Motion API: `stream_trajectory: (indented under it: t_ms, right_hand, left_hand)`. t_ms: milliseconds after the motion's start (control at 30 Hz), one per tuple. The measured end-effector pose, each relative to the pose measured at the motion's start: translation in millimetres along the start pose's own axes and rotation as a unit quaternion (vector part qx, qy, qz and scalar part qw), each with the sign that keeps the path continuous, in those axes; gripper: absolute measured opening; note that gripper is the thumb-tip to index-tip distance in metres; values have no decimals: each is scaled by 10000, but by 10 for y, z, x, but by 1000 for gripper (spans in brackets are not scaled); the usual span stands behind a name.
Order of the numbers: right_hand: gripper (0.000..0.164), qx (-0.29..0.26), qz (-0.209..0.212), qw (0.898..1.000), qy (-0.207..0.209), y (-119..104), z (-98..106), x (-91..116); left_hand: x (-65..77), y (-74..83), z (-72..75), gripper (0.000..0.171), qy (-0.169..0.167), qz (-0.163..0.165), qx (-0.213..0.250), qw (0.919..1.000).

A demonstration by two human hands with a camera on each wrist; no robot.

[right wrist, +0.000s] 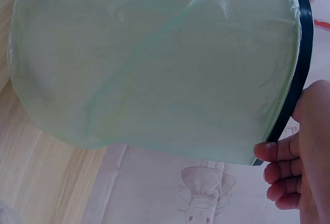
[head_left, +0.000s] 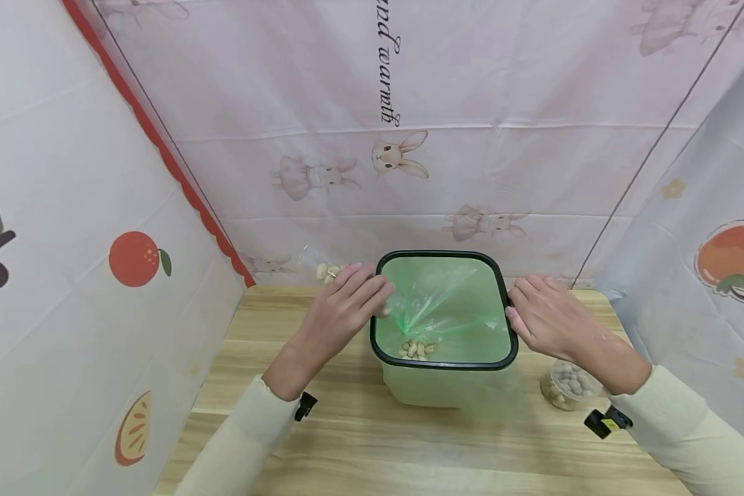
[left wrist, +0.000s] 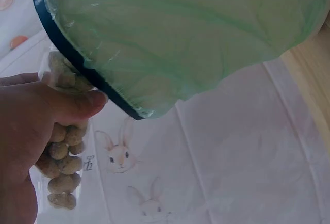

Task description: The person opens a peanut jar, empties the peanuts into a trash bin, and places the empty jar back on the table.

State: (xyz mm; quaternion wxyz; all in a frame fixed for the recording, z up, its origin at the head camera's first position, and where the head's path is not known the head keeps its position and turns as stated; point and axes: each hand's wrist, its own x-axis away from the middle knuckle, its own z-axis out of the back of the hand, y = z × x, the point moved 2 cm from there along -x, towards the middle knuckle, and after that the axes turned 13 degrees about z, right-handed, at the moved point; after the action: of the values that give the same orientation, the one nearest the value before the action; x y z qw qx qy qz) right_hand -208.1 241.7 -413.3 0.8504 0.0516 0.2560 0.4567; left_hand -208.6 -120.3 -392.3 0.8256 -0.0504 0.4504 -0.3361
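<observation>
A trash bin (head_left: 421, 389) with a black rim ring (head_left: 443, 254) stands on the table, lined with a thin green plastic bag (head_left: 449, 296). Several peanuts (head_left: 417, 350) lie inside, toward the near left. My left hand (head_left: 350, 303) grips the rim's left side, its thumb on the ring in the left wrist view. At the opposite side, my right hand (head_left: 548, 317) holds the rim with curled fingers (right wrist: 283, 172). Folds of the bag spill down outside the ring. Beyond my left hand, a clear container holds peanuts (left wrist: 64, 167), partly hidden by the fingers.
A round clear tub (head_left: 569, 386) of nuts stands on the wooden table (head_left: 322, 441), below my right forearm. Printed cloth (head_left: 502, 172) with rabbits hangs behind the table, and fruit-patterned cloth (head_left: 56, 358) encloses the sides.
</observation>
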Motion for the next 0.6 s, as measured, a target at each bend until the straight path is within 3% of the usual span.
stream_trajectory:
  t_ms: [167,400,600]
  right_hand:
    - [23,-8,-11,10000,-27,3,14,-10]
    - [24,-14,-29,10000,-22,9,18,-31]
    - [23,-12,-47,10000,-32,15,23,-46]
  left_hand:
    - [-63,-6,56,35,-290,-191,-316,9989]
    - [-83,-27,65,45,-254,-328,-525,9978]
    - [-93,-47,71,42,-313,-323,-551,9975]
